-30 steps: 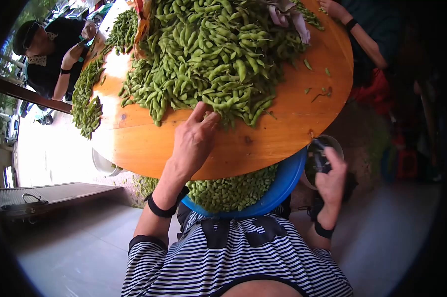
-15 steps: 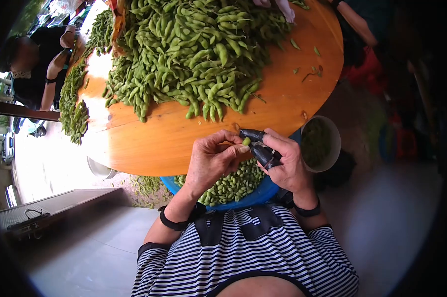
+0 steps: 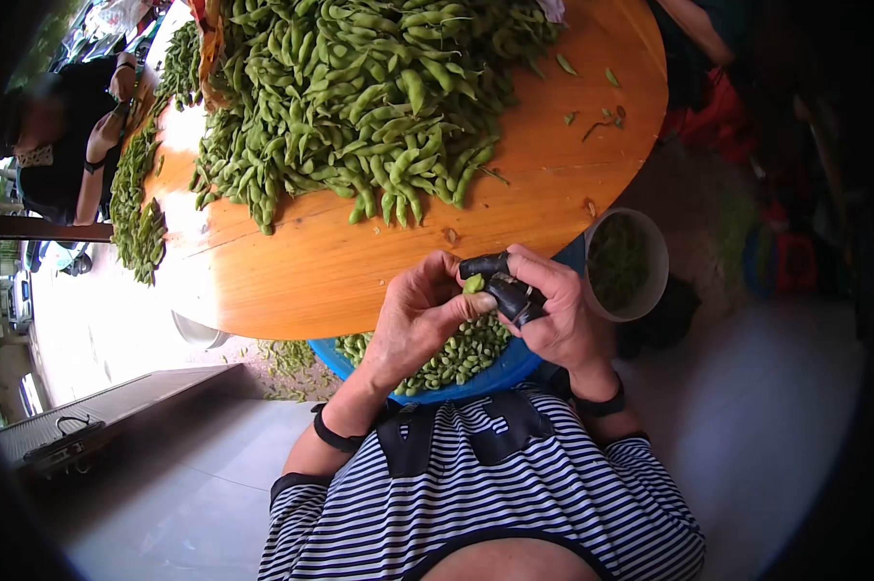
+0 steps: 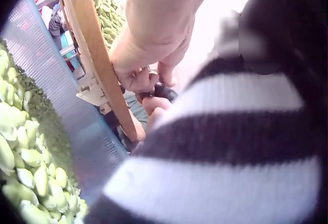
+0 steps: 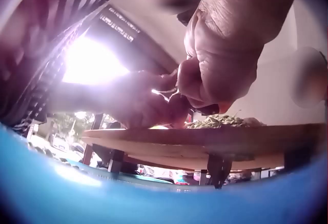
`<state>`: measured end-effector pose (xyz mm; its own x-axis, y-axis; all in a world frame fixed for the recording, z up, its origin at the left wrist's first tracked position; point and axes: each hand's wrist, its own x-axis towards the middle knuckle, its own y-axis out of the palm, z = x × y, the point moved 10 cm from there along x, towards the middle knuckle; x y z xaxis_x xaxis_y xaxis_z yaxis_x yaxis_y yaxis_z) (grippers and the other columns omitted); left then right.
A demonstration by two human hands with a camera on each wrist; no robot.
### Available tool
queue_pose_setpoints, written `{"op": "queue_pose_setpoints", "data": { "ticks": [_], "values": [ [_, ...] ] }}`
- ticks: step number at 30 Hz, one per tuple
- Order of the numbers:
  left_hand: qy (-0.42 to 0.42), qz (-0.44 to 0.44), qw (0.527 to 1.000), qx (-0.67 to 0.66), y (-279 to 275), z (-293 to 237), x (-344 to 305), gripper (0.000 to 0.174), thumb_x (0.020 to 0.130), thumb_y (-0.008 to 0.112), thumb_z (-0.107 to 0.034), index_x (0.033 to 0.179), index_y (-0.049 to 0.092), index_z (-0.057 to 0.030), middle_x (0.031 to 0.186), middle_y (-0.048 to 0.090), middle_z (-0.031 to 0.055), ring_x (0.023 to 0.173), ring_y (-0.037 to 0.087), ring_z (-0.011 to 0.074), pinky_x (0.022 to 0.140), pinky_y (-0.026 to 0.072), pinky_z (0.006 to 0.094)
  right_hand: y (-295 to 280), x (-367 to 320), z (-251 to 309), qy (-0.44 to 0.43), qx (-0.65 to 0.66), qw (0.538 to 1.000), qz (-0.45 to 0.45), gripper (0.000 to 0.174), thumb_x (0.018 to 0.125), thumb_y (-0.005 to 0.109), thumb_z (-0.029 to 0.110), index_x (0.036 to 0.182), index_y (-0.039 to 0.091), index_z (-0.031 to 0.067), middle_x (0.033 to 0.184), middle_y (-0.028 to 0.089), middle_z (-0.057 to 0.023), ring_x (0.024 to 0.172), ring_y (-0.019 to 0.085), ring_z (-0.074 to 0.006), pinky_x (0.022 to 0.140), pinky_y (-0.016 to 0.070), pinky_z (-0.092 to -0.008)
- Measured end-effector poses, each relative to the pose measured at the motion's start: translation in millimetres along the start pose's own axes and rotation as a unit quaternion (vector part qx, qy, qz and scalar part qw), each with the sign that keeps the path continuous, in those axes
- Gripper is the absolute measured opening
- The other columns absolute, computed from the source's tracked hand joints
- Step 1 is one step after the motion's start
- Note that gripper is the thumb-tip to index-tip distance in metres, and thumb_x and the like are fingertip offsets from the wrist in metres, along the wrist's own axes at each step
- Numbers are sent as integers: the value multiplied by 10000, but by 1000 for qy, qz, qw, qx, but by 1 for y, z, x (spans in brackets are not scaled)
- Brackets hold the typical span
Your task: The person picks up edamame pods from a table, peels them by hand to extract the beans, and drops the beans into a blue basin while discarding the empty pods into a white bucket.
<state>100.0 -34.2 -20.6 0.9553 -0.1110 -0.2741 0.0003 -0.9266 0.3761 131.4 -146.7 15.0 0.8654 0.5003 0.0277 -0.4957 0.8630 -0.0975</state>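
Note:
Both hands meet over the blue basin (image 3: 326, 360), just off the round table's near edge. The left hand (image 3: 413, 315) pinches a small green pod (image 3: 474, 284) between thumb and forefinger. Black covers (image 3: 512, 298) wrap the thumb and forefinger of the right hand (image 3: 565, 315), which pinches the same pod from the other side. Shelled green beans (image 3: 466, 351) lie in the basin beneath. In the left wrist view the left hand (image 4: 159, 34) hides most of the pod; in the right wrist view the right hand (image 5: 225, 60) touches the left.
A large heap of pods (image 3: 350, 107) covers the back of the wooden table (image 3: 311, 276), with a smaller row (image 3: 132, 203) at its left. A white bucket (image 3: 658, 266) holding green scraps stands at the right. Another person (image 3: 69, 145) sits at the far left.
The left hand has come back from the heap's near edge to the basin, holding a pod. The right hand has moved inward from beside the bucket to meet it. The view has shifted slightly.

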Motion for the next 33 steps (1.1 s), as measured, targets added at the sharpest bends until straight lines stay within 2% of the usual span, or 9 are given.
{"op": "queue_pose_setpoints", "data": {
  "ticks": [2,9,11,14,20,25,29,30,33],
  "values": [
    [-1,-6,1000,20,-3,4,-1,107,905,654,-96,935,571,-35,696,560,-25,567,458,33,489,337,186,-3,-2,8,-67,-97,992,-40,279,625,499,-54,901,533,-77,763,445,-152,679,494,-312,620,433,-301],
    [-95,47,990,96,-11,3,-4,222,997,519,-199,945,594,3,607,535,-29,519,513,37,456,359,183,3,-3,5,-64,-97,993,-23,314,607,505,-52,919,540,-66,774,450,-155,664,499,-326,611,438,-332],
    [-92,46,992,75,-9,6,-3,209,990,523,-173,1000,610,17,685,613,31,574,574,81,510,447,207,3,-13,29,-147,-204,961,-113,352,597,533,-51,949,544,-51,810,450,-154,681,506,-322,608,442,-356],
    [-70,33,987,-141,-9,15,-3,193,973,532,-117,1061,624,28,841,661,102,715,631,153,666,524,268,15,-19,38,-150,-259,949,-99,442,573,611,-73,1008,551,-25,876,432,-155,726,522,-319,617,456,-386],
    [-56,6,961,-271,-10,16,-4,232,906,491,-7,1088,624,51,853,644,65,723,590,123,702,501,259,33,-23,45,-219,-294,929,-52,524,563,666,-84,1068,545,-10,901,418,-175,745,535,-326,619,468,-394],
    [-62,-32,953,-295,-2,13,-4,279,901,479,0,1151,595,42,875,617,40,697,534,97,664,437,234,9,-20,36,-190,-255,936,-148,384,606,564,-30,990,571,-28,822,445,-154,705,531,-346,617,463,-396],
    [-77,-29,981,-175,-6,24,-10,263,939,472,-41,1168,593,6,846,594,22,650,482,88,605,394,218,-1,-22,39,-196,-221,941,-165,366,610,541,6,971,557,-52,830,479,-172,711,536,-357,636,469,-376],
    [-52,43,985,-159,1,19,-9,212,949,513,-78,1120,609,2,916,629,32,723,575,120,671,472,232,-5,-19,29,-143,-206,957,-148,351,621,544,8,966,555,-56,830,489,-175,708,540,-354,641,469,-373],
    [-82,131,988,-13,14,21,-12,213,955,504,-93,1117,609,-2,900,623,30,694,552,107,635,444,225,-29,-25,1,-14,-145,979,-141,334,696,553,58,1004,563,-70,893,572,-193,763,604,-309,715,499,-346]
  ]
}}
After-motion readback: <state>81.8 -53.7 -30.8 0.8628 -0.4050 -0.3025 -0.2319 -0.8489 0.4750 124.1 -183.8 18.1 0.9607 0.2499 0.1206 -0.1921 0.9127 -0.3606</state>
